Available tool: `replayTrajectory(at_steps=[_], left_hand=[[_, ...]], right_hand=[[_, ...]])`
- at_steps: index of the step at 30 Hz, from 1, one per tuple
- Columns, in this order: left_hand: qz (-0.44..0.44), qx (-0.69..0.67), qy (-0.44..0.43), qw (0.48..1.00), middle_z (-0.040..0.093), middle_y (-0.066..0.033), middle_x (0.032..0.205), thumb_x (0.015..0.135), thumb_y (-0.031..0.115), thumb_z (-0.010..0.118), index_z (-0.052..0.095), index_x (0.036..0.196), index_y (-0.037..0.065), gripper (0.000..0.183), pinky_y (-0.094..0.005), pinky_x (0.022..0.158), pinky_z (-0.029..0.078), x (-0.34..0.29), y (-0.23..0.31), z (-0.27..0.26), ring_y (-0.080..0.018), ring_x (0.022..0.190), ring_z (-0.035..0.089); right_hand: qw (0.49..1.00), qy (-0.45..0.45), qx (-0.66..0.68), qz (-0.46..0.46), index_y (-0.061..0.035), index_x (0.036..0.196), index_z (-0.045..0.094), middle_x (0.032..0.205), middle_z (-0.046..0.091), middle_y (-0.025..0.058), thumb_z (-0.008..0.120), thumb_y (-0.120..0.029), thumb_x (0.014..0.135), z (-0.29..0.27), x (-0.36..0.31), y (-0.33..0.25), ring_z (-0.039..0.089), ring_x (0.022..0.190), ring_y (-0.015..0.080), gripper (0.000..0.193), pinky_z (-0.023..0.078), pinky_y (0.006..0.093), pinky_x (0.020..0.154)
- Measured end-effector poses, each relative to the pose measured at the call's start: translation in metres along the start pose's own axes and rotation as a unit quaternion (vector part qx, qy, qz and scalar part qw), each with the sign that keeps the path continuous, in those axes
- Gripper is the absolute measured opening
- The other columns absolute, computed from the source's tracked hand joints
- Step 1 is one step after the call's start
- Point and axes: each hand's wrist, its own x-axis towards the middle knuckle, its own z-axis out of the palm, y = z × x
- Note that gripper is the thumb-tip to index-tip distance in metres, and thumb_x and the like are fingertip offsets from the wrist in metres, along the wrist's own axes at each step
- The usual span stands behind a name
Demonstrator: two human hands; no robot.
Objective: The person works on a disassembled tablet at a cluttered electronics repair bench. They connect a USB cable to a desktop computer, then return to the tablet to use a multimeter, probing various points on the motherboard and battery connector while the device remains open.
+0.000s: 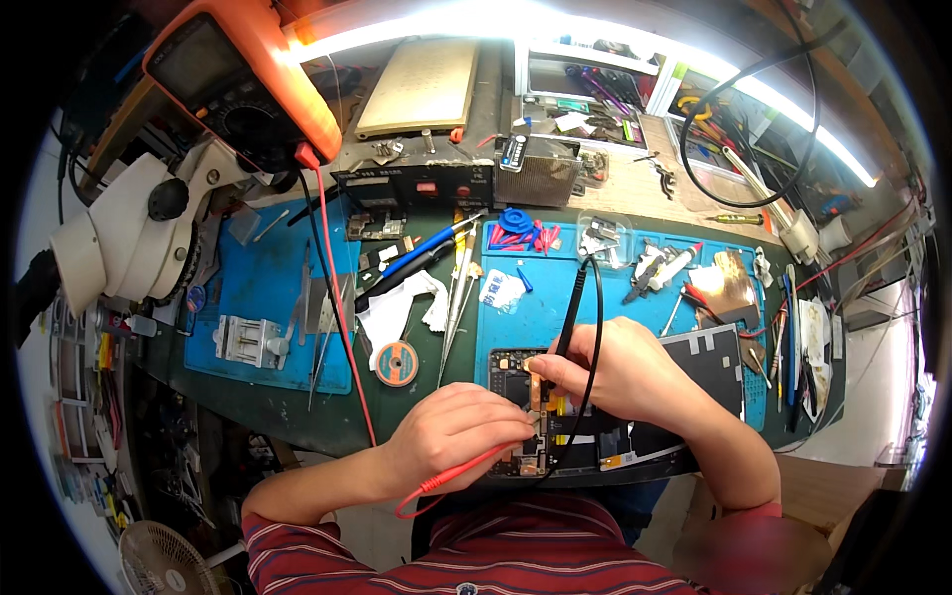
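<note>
An opened phone (pixel 501 382) lies at the near edge of the blue mat, its circuit board bare. My left hand (pixel 446 436) is closed at the board's left side, fingers pinched round a red multimeter probe (pixel 466 468); the hand hides its tip. In my right hand (pixel 620 372), a black multimeter probe (pixel 570 322) slants down to the board's upper part. Its tip is hidden by my fingers, and its lead loops down across the phone. A dark flat panel (pixel 702 367) lies beside the phone, under my right forearm.
An orange multimeter (pixel 248 89) stands at far left beside a white microscope (pixel 129 228). On the bench are a solder spool (pixel 397 364), tweezers (pixel 458 307), a small metal clamp (pixel 250 342) and a blue-handled tool (pixel 416 248). The red lead (pixel 342 297) hangs left of my left arm.
</note>
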Motion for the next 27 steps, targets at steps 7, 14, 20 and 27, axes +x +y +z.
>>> replayTrajectory(at_steps=[7,14,20,27], left_hand=[[0.006,-0.020,-0.005,1.000,0.072,-0.0072,0.111,0.077,0.005,0.080,0.070,0.110,0.005,0.035,-0.0391,0.089,0.055,-0.0001,0.0024,-0.0027,-0.0256,0.104,0.069],[0.012,-0.031,0.013,0.999,0.071,-0.0079,0.112,0.075,0.002,0.078,0.068,0.112,0.004,0.037,-0.0402,0.091,0.055,-0.0056,0.0003,-0.0014,-0.0269,0.105,0.069],[0.019,-0.029,0.024,0.999,0.071,-0.0073,0.111,0.075,0.002,0.077,0.068,0.111,0.004,0.037,-0.0395,0.091,0.054,-0.0054,-0.0003,0.0016,-0.0260,0.104,0.069],[0.020,-0.028,0.021,0.999,0.071,-0.0068,0.110,0.077,0.002,0.078,0.068,0.111,0.005,0.035,-0.0385,0.089,0.054,-0.0034,0.0010,0.0005,-0.0251,0.103,0.069]], right_hand=[[1.000,0.015,-0.023,0.009,-0.0064,0.083,0.076,0.063,0.066,0.0167,0.062,-0.048,0.099,-0.0002,-0.0034,-0.0009,0.068,0.067,0.0383,0.047,0.051,0.0462,0.061],[1.000,0.005,0.017,0.017,-0.0086,0.086,0.078,0.062,0.068,0.0106,0.065,-0.044,0.099,-0.0016,-0.0035,-0.0065,0.068,0.064,0.0337,0.040,0.050,0.0433,0.059],[1.000,-0.002,0.017,0.020,-0.0085,0.085,0.077,0.061,0.067,0.0097,0.065,-0.045,0.099,-0.0020,-0.0031,-0.0047,0.068,0.062,0.0326,0.041,0.050,0.0436,0.058],[1.000,0.004,0.020,0.014,-0.0069,0.079,0.074,0.058,0.065,0.0099,0.064,-0.045,0.099,-0.0028,-0.0032,-0.0061,0.067,0.060,0.0329,0.044,0.049,0.0439,0.057]])
